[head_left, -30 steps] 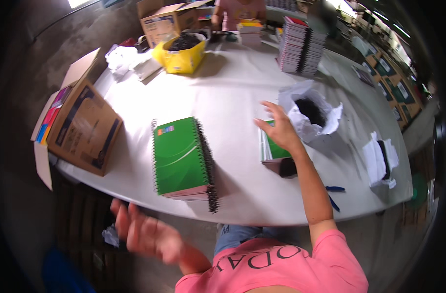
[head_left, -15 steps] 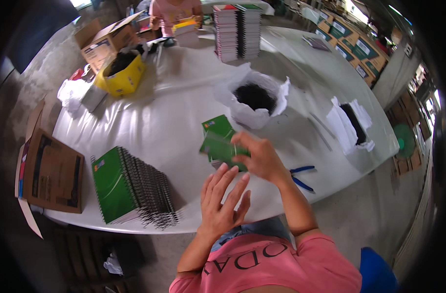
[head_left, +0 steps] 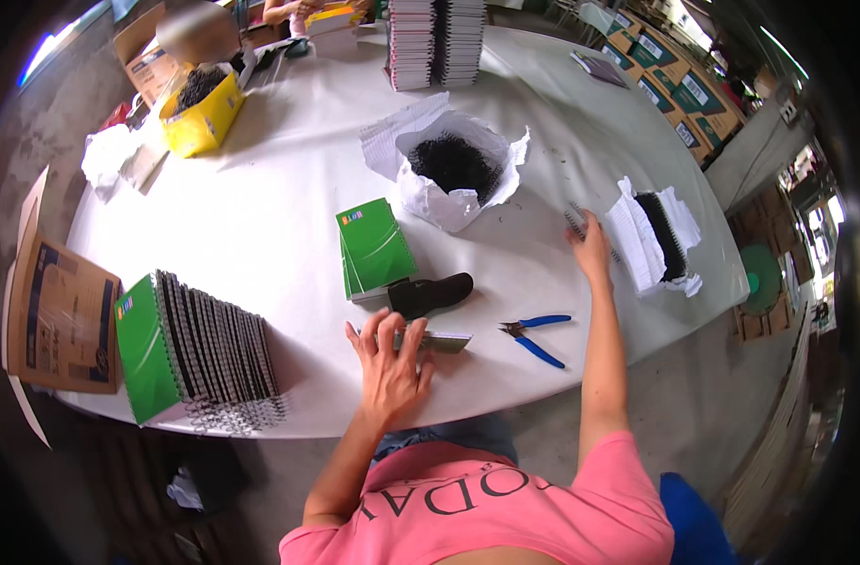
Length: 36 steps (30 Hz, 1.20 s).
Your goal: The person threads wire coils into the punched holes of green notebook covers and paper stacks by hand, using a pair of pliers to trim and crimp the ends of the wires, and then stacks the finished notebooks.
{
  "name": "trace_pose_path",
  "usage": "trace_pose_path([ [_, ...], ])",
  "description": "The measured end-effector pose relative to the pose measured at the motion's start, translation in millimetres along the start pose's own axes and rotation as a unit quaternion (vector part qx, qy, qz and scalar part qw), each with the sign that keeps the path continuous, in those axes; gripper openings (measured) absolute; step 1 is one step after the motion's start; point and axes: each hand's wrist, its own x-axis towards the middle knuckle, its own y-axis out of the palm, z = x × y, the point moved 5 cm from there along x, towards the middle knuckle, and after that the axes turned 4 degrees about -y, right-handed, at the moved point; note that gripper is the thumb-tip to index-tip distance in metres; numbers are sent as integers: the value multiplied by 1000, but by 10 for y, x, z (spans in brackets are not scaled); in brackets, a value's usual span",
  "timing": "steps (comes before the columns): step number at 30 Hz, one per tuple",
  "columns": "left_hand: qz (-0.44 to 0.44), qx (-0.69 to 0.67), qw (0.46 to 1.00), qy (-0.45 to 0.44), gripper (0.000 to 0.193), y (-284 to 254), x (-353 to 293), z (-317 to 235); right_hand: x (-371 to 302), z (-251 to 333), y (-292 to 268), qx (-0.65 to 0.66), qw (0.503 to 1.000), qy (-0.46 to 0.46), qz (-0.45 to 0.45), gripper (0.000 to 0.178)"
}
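My left hand [head_left: 389,367] has its fingers curled over a thin unbound notebook [head_left: 446,342], held on its edge at the near side of the table. My right hand [head_left: 592,247] is stretched out to the right, its fingers closed round a thin dark spiral binding coil [head_left: 573,222]; the grip is partly hidden. Green-covered notebooks [head_left: 373,247] lie stacked ahead of my left hand. A black rounded object [head_left: 432,295] rests against that stack. Blue-handled cutting pliers [head_left: 538,337] lie open between my arms.
Spiral-bound notebooks [head_left: 204,348] stand in a row at left, beside a cardboard box [head_left: 67,315]. White wrappings hold black coils [head_left: 453,169] and more coils [head_left: 663,235]. A yellow container [head_left: 204,121], tall notebook stacks [head_left: 411,47] and another person's hand [head_left: 303,9] are farther off.
My right hand has left the green notebooks and gone right to the coil. My left hand now holds a notebook on edge. The black object has come into sight, and the view has shifted.
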Motion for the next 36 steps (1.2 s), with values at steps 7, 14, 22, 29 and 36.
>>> trace_pose_path([
  [7,-127,23,989,-78,67,124,107,-157,-574,1482,-382,187,955,-169,158,35],
  [14,-150,67,983,-83,51,-84,5,9,-1341,1977,-386,387,866,-140,284,21],
  [22,-147,38,985,-76,55,-108,-52,75,-1520,2090,-178,390,842,-98,361,18],
  [29,-137,54,987,-64,53,-113,-44,80,-1573,2054,-72,436,787,-45,434,18],
  [36,-81,11,994,-73,52,-154,-45,139,-1428,2358,-409,240,872,-256,341,21],
])
